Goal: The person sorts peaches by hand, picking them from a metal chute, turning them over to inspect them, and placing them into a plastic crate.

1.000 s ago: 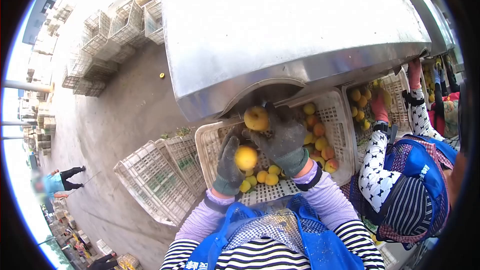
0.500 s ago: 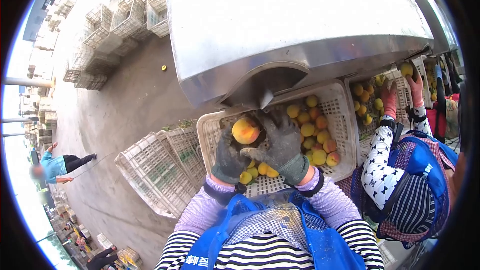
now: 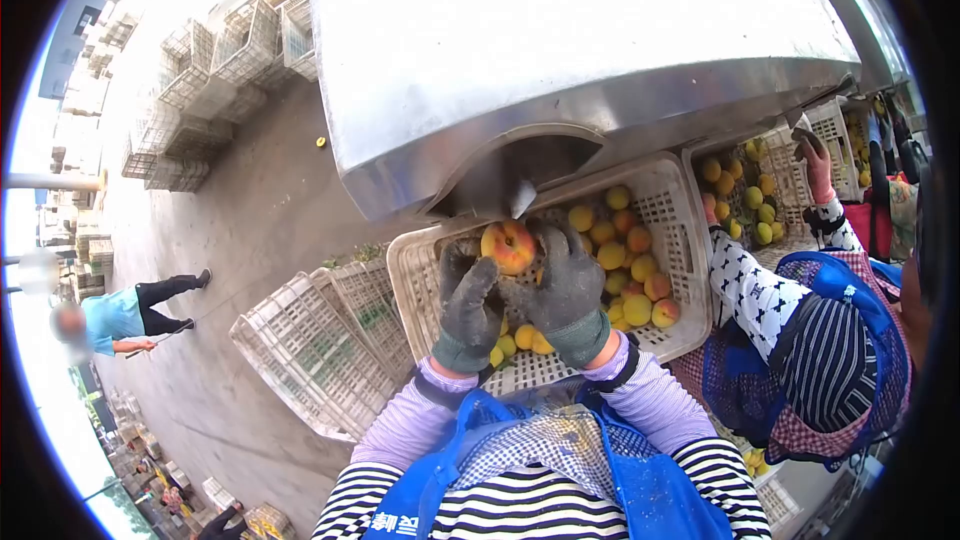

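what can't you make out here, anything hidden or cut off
Head view only:
- Crate floor under the hands: covered by the left hand and right hand.
- Peach: its underside is masked by the fingertips, so the grip is unclear.
- Chute interior: dark, shaded by the metal hood.
- Co-worker's hand: small at the edge, its hold unreadable.
- Far crates: too small to tell contents.
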Demonstrator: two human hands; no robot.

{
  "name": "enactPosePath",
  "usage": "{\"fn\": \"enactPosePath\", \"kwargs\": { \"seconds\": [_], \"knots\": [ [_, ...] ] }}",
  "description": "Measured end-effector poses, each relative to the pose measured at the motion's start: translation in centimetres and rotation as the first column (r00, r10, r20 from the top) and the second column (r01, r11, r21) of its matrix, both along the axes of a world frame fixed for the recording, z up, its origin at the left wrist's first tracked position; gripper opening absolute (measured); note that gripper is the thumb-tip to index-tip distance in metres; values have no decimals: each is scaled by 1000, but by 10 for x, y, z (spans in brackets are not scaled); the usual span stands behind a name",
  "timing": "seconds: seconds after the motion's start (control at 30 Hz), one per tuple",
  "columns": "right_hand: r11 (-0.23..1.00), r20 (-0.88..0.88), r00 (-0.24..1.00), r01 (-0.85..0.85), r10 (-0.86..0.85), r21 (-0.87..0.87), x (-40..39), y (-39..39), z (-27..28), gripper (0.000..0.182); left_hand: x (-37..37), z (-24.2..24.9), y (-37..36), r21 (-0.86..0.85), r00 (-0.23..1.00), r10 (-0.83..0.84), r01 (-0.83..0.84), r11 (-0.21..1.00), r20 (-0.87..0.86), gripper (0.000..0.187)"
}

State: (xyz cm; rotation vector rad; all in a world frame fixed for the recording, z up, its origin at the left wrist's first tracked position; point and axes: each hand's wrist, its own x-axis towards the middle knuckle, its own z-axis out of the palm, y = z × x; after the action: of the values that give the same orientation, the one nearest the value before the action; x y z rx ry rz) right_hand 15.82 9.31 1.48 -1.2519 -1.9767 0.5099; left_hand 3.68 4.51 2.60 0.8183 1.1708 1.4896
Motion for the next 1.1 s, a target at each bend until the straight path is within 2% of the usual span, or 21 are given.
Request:
{"fn": "enactPosePath", "kwargs": {
  "seconds": [0.03, 0.1, 0.13, 0.17, 0.2, 0.23, 0.3, 0.33, 0.37, 0.4, 0.43, 0.47, 0.5, 0.57, 0.6, 0.67, 0.73, 0.8, 0.93, 1.0, 1.1],
  "knots": [
    [1000, 1, 1000, -2, 2, 0, -3, 5, 1, 72, -2, -2, 1, 0, 1000, 2, -2, 1000, 1, 34],
    [996, 123, 992, -19, 29, -83, -10, 20, 3, 68, -4, -12, 3, -54, 901, 80, -62, 997, 427, 39],
    [989, 109, 994, 1, -17, 145, -17, 34, -20, 64, -7, -22, -1, -68, 900, 89, -66, 995, 427, 39],
    [931, 85, 995, 24, -59, 365, -24, 55, -45, 61, -12, -40, -5, -163, 940, 211, -172, 971, 267, 42],
    [943, 77, 997, 1, -28, 333, -35, 79, -46, 55, -17, -62, -13, -251, 947, 308, -279, 927, 86, 45],
    [953, 66, 998, -22, 2, 302, -42, 95, -45, 50, -22, -92, -20, -277, 948, 308, -275, 921, 81, 45],
    [967, 123, 992, -14, -18, 255, -34, 99, -41, 44, -31, -164, -29, -499, 947, 229, -315, 807, -228, 53],
    [972, 177, 984, -7, -36, 235, -30, 99, -38, 39, -32, -201, -34, -517, 950, 220, -306, 799, -222, 53],
    [976, 187, 982, -4, -37, 216, -23, 94, -35, 39, -33, -236, -39, -645, 872, -57, -313, 697, -486, 60],
    [991, 70, 997, 11, -21, 134, -11, 91, -32, 30, -32, -255, -36, -724, 683, -360, -366, 584, -635, 67],
    [999, -48, 999, 18, -16, 49, 2, 87, -32, 22, -29, -257, -30, -827, 666, -513, -312, 468, -542, 74],
    [999, -22, 1000, -4, 5, 32, 18, 81, -53, 21, -25, -259, -26, -905, 636, -646, -263, 334, -423, 82],
    [999, 85, 996, -16, 20, -48, 34, 70, -81, 26, -20, -273, -30, -910, 639, -649, -253, 329, -413, 82],
    [965, 235, 963, -67, 129, -255, 63, 45, -166, 35, -16, -312, -45, -967, 259, -945, -207, 147, -199, 86],
    [919, 274, 937, -104, 219, -380, 73, 33, -209, 38, -17, -318, -44, -969, 257, -947, -203, 141, -192, 86],
    [718, 439, 798, 12, 413, -696, 66, 21, -248, 45, -21, -328, -40, -984, -34, -988, -89, 156, -154, 86],
    [823, 420, 814, -119, 402, -556, 76, -6, -330, 52, -16, -356, -51, -966, -66, -969, -96, 242, -236, 86],
    [900, 499, 820, -43, 280, -433, 72, -24, -397, 53, -16, -363, -49, -939, -103, -942, -103, 330, -319, 85],
    [942, 426, 898, 37, 115, -332, 63, -6, -379, 54, -17, -332, -14, -980, -171, -965, 15, 198, -197, 86],
    [640, 231, 960, 79, 157, -765, 66, 13, -330, 62, -12, -336, -10, -992, -152, -980, 24, 128, -130, 85],
    [446, 159, 914, -26, 373, -895, 68, 49, -246, 65, -18, -347, -15, -972, -83, -971, -47, 229, -225, 84]
  ]
}}
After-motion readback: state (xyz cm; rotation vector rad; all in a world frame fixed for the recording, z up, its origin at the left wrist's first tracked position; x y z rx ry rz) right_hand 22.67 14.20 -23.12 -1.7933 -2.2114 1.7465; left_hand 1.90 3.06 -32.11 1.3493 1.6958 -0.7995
